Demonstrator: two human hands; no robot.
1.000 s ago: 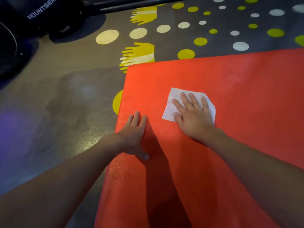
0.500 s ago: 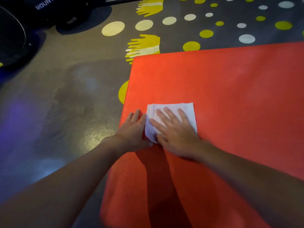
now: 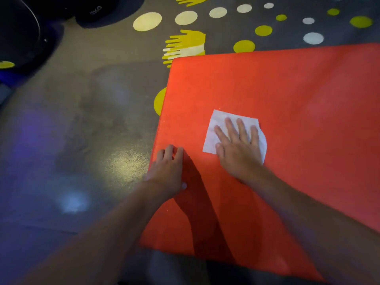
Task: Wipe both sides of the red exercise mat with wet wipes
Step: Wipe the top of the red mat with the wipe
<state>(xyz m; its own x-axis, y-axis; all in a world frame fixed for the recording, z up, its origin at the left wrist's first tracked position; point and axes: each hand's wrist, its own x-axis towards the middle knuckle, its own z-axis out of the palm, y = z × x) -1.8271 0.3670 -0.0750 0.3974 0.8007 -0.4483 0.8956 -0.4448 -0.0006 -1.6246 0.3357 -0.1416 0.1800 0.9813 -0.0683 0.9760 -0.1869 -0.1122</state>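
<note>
wet wipe (image 3: 218, 128) under flat right hand (image 3: 238, 149) | on red mat (image 3: 298, 99)

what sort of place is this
Probably a gym or fitness studio: a padded red exercise mat lies on a grey floor painted with yellow and white dots, near a black kg-marked weight.

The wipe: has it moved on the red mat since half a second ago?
Yes. The wipe slid right, away from the left edge of the mat and the left hand.

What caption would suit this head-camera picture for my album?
Right hand presses a white wipe flat on the red mat; left hand rests at its edge.
</note>
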